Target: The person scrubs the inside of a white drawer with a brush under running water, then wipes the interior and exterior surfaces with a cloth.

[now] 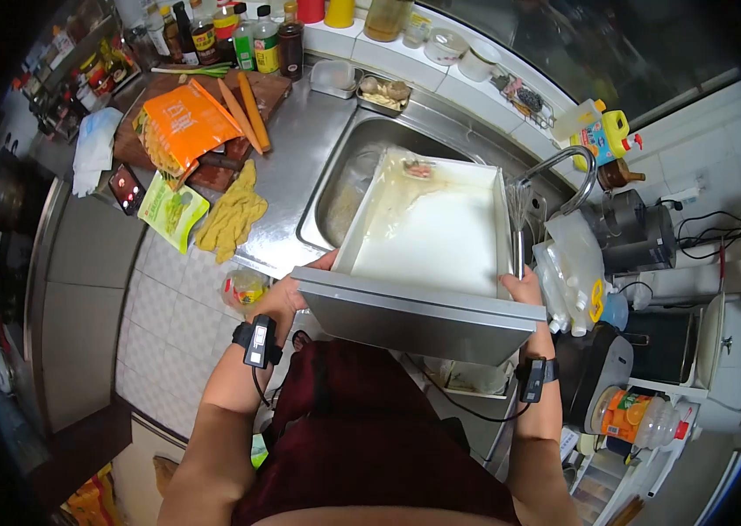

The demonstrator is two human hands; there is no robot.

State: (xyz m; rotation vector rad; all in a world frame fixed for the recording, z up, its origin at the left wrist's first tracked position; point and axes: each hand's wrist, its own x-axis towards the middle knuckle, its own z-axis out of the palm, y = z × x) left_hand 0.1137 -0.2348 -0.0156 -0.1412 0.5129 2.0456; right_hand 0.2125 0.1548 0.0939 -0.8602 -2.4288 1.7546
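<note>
A white drawer [440, 237] with a grey front panel [423, 320] is held over the metal sink [322, 230], its far end above the basin and its front towards my body. Murky yellowish liquid and a small reddish scrap [418, 170] lie at the far end inside it. My left hand [287, 294] grips the left side near the front panel, its fingers partly hidden beneath. On the right side wall, my right hand [524, 287] is closed, thumb at the rim. The faucet [585, 167] curves beside the drawer's far right corner.
A cutting board [269, 92] bears an orange bag [186, 123] and carrots [252, 110]. A yellow cloth [232, 215] lies at the counter's edge. Several sauce bottles [265, 44] stand behind. To the right are plastic bags [567, 272] and a black appliance [594, 373].
</note>
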